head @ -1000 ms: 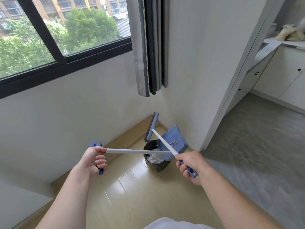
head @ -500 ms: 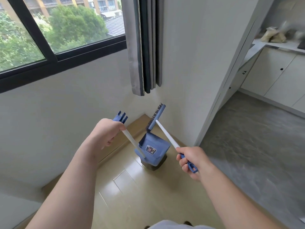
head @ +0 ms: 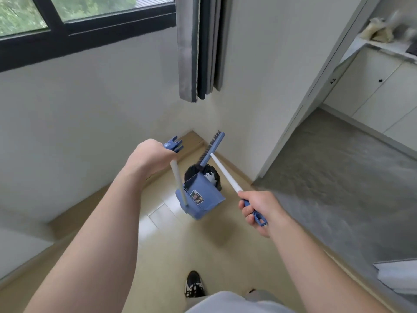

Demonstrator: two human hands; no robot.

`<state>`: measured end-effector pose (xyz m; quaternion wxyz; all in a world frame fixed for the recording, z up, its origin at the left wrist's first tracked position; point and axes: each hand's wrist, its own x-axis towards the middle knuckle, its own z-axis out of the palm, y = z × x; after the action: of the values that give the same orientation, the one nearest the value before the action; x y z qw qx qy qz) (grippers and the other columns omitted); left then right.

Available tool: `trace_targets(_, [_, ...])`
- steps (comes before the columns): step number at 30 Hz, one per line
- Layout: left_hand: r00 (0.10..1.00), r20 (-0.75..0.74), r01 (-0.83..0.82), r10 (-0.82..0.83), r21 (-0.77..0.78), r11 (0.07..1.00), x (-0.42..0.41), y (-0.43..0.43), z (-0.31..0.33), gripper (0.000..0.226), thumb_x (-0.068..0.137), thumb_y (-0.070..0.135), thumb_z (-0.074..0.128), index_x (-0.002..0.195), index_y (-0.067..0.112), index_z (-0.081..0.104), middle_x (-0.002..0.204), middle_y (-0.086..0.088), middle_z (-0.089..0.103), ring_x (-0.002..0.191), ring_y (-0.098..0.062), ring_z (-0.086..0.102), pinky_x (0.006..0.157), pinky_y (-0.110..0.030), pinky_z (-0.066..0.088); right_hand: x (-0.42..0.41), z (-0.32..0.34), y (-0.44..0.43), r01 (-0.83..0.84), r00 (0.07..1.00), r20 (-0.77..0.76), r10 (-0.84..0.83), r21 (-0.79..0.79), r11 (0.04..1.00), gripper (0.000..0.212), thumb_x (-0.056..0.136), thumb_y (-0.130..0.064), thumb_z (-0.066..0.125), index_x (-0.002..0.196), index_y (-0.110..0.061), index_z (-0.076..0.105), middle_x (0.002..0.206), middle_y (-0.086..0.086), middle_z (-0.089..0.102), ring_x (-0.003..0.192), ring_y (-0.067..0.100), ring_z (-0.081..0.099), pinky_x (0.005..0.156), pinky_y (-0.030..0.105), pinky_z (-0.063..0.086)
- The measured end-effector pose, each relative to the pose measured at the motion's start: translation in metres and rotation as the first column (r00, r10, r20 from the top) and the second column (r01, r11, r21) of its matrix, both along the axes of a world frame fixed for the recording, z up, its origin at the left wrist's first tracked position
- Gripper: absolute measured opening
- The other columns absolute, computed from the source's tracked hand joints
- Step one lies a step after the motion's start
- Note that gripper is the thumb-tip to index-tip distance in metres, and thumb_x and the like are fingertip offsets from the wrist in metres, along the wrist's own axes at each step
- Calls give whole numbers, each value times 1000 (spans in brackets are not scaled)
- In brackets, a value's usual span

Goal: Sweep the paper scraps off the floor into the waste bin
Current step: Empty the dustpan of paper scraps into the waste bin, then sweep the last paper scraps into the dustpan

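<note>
I see my left hand (head: pixel 151 159) wrapped round the top of the long-handled dustpan's (head: pixel 200 197) white pole, its blue clip end sticking out above the fist. The blue pan hangs off the floor (head: pixel 171 249), just in front of the black waste bin (head: pixel 191 172) and covering its near rim. My right hand (head: pixel 257 208) has its fingers (head: pixel 248 213) curled tight round the blue grip of the broom (head: pixel 212 147). The white shaft runs up and away from it. The brush head is lifted above the far side of the bin, close to the room's corner. White paper scraps (head: pixel 211 177) lie inside the bin, against its dark liner. A grey curtain (head: pixel 198 48) hangs above the corner, and one black-and-white shoe (head: pixel 194 283) shows on the wooden floor below.
</note>
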<state>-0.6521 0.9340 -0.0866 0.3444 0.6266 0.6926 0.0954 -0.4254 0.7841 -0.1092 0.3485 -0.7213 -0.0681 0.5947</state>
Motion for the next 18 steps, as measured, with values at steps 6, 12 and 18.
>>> trace_targets(6, [997, -80, -23, 24, 12, 1000, -29, -59, -9, 24, 72, 32, 67, 69, 12, 54, 65, -4, 44, 60, -22, 40, 57, -31, 29, -12, 1, -26, -103, 994, 35, 103, 2, 995, 16, 93, -19, 63, 80, -10, 60, 60, -1, 54, 34, 6, 38, 33, 14, 29])
trace_targets(12, [982, -126, -144, 141, -15, 990, -51, -153, -19, 26, 74, 34, 66, 72, 8, 62, 66, -4, 51, 60, -23, 46, 58, -30, 34, -10, 7, -91, -309, 943, 138, 303, 24, 951, 14, 92, -17, 62, 80, -9, 60, 63, 2, 53, 35, 7, 36, 34, 15, 28])
trace_targets(18, [927, -232, -298, 294, 16, 954, -69, -274, -21, 37, 80, 40, 67, 62, 10, 55, 60, -3, 52, 58, -23, 51, 55, -27, 36, -29, -8, -163, -496, 862, 151, 484, 51, 867, 11, 88, -6, 56, 77, -7, 57, 64, 7, 48, 37, 11, 33, 37, 17, 26])
